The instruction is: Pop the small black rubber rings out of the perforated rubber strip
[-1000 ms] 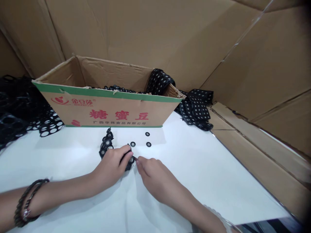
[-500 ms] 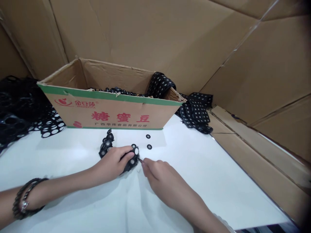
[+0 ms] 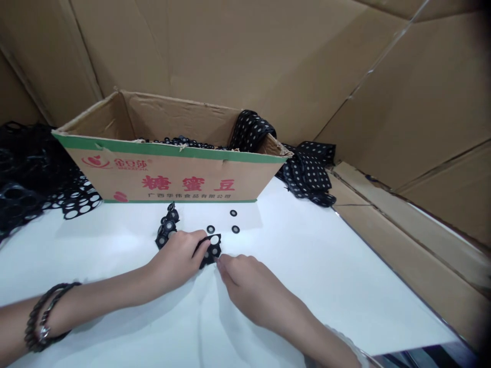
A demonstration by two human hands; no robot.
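My left hand [image 3: 178, 260] grips a black strip [image 3: 215, 246] dotted with pale discs, between thumb and fingers, at the middle of the white table. At the strip's lower right edge is my right hand [image 3: 241, 286], its fingers pinched on a small thin tool [image 3: 216, 259], mostly hidden by the fingertips. The strip's crumpled part [image 3: 168, 226] rests beyond my left hand. One loose black ring [image 3: 210, 229] lies just behind the strip, with two more, one ring [image 3: 235, 229] and another ring [image 3: 233, 213], to its right.
Behind the hands stands an open cardboard box [image 3: 164, 171] holding many black rings. Dotted black strips [image 3: 307, 171] lie at its right. A pile of perforated black sheets [image 3: 34, 174] is at the left. Cardboard walls [image 3: 268, 56] enclose the white table [image 3: 307, 255].
The held strip is turned and sits flatter, showing more of its face. My right fingertips have shifted slightly left and down along its edge. The view has moved slightly.
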